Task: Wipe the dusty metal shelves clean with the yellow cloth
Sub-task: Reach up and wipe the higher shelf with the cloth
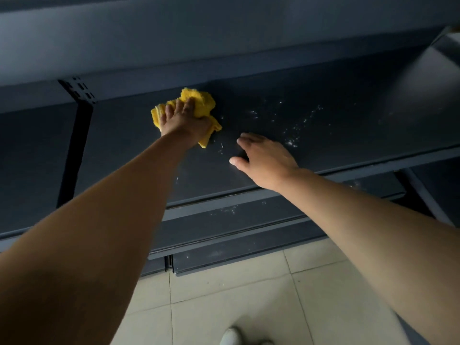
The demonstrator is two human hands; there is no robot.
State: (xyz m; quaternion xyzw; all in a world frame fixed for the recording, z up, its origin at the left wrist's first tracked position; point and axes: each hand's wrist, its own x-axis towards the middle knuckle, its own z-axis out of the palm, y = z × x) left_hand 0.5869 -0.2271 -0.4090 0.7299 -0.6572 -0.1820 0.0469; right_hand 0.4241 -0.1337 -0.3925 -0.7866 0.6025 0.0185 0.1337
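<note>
A crumpled yellow cloth (201, 103) lies on the dark metal shelf (336, 95), near its back left. My left hand (185, 124) presses flat on top of the cloth, fingers spread over it. My right hand (265, 160) rests on the same shelf to the right and nearer the front edge, fingers apart, holding nothing. White dust specks (293, 135) are scattered on the shelf surface to the right of both hands.
A slotted upright post (74, 135) stands at the left of the shelf. Lower shelves (224, 227) with some dust step out below. Another shelf (224, 33) hangs overhead. Beige floor tiles (224, 302) and a white shoe tip (230, 336) lie beneath.
</note>
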